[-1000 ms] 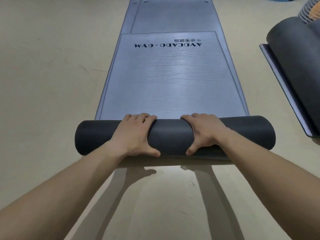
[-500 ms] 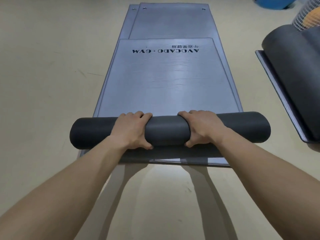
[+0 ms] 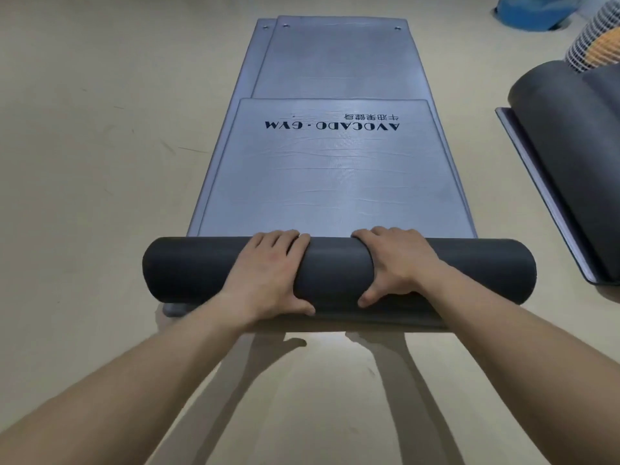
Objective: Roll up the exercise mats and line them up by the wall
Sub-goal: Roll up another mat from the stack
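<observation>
A grey exercise mat (image 3: 330, 182) printed "AVOCADO · GYM" lies flat on the floor, its near end wound into a dark roll (image 3: 335, 270). My left hand (image 3: 268, 273) and my right hand (image 3: 399, 266) both grip the roll near its middle, fingers curled over the top and thumbs on the near side. Under it lie two more flat grey mats (image 3: 339, 58), stretching away from me.
At the right edge sit dark rolled mats (image 3: 577, 156) on a flat dark mat (image 3: 543, 203). Behind them are a white mesh object with orange inside (image 3: 593, 45) and a blue object (image 3: 533, 11). Beige floor (image 3: 100, 162) spreads to the left.
The roll has grown thicker and moved away from me along the mat, with both hands staying on it; less flat mat shows before the printed text.
</observation>
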A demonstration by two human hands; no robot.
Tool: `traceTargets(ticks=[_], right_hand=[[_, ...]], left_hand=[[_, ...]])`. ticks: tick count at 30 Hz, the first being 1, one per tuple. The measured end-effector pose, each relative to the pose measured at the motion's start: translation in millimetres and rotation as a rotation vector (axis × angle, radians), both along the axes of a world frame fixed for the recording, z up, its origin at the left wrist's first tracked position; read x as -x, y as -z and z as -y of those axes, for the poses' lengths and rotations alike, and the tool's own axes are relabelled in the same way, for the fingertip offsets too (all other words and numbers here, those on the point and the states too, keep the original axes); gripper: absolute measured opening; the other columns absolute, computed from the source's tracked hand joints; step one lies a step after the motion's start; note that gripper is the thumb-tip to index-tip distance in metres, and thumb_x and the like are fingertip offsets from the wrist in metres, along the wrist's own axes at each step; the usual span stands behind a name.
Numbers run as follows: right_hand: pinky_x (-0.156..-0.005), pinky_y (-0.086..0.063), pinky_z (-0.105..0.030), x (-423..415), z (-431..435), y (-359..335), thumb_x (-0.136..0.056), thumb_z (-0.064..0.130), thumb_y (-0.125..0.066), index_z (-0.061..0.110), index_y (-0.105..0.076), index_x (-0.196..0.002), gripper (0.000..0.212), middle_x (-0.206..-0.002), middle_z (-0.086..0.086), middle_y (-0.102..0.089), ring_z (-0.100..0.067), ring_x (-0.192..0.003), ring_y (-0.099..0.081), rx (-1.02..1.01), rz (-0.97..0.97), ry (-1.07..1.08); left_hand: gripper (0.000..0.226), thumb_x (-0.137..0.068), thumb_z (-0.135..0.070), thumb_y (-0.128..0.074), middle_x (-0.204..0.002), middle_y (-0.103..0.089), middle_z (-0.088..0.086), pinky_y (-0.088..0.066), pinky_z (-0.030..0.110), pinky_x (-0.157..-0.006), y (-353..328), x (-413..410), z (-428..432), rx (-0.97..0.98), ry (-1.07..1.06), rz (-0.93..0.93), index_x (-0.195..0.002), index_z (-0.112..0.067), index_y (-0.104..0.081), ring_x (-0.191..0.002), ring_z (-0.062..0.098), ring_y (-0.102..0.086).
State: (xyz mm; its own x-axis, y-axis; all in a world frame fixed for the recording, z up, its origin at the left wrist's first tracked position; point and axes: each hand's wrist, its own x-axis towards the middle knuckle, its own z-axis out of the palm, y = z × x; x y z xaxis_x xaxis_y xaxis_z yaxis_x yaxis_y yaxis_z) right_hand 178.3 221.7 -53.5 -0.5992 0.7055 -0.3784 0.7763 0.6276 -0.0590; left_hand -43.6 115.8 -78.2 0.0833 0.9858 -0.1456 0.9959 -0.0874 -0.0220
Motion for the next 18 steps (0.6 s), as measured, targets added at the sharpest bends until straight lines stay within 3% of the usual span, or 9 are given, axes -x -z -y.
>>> traceTargets(ticks=[2,6,9,11,13,18], right_hand=[[-0.105,-0.043,-0.045,6,-15,-1,-0.05,0.082,-0.081,0.037,-0.028,-0.154,0.125,-0.144,0.004,-0.051,-0.025,-0.127,-0.052,0.052,-0.002,0.001],[-0.121,-0.022,-0.052,-4,4,29,-0.048,0.086,-0.076,0.028,-0.016,-0.161,0.14,-0.157,-0.005,-0.035,-0.031,-0.144,-0.033,-0.233,-0.047,-0.012],[-0.118,-0.025,-0.058,-10,9,50,-0.045,0.08,-0.081,0.023,-0.017,-0.16,0.143,-0.154,-0.011,-0.038,-0.036,-0.14,-0.038,-0.359,-0.055,-0.042],[-0.116,-0.028,-0.055,-7,-6,48,-0.048,0.08,-0.078,0.026,-0.017,-0.159,0.137,-0.153,-0.008,-0.04,-0.033,-0.137,-0.042,-0.322,-0.054,-0.057],[-0.115,-0.033,-0.051,-1,-22,39,-0.05,0.083,-0.074,0.029,-0.015,-0.158,0.135,-0.151,-0.006,-0.041,-0.031,-0.134,-0.045,-0.248,-0.034,-0.077],[-0.102,-0.047,-0.045,11,-37,16,-0.049,0.08,-0.081,0.033,-0.022,-0.155,0.13,-0.14,-0.002,-0.051,-0.03,-0.12,-0.056,-0.024,0.031,-0.048]], left_hand=[[0.128,-0.062,-0.084,-0.07,-0.161,-0.031,0.005,-0.021,0.047,-0.123,12,-6,5,-0.056,0.006,-0.048,-0.159,-0.021,-0.015,-0.146,0.03,-0.032],[0.128,-0.058,-0.083,-0.073,-0.161,-0.034,-0.001,-0.023,0.042,-0.122,8,12,-31,0.003,0.007,0.071,-0.159,-0.026,-0.018,-0.144,0.024,-0.036],[0.134,-0.059,-0.087,-0.069,-0.168,-0.021,0.001,-0.015,0.046,-0.126,13,17,-38,0.013,0.015,0.043,-0.162,-0.025,-0.01,-0.153,0.025,-0.023],[0.137,-0.06,-0.089,-0.065,-0.169,-0.011,0.007,-0.009,0.056,-0.126,22,13,-33,-0.029,-0.01,-0.061,-0.161,-0.022,-0.001,-0.156,0.033,-0.011],[0.137,-0.057,-0.09,-0.067,-0.164,-0.02,0.01,-0.016,0.059,-0.123,30,10,-28,-0.066,-0.049,-0.118,-0.159,-0.022,-0.003,-0.151,0.039,-0.019],[0.123,-0.052,-0.087,-0.068,-0.145,-0.047,0.002,-0.038,0.049,-0.109,14,14,-43,0.019,-0.028,-0.049,-0.15,-0.028,-0.023,-0.124,0.031,-0.051]])
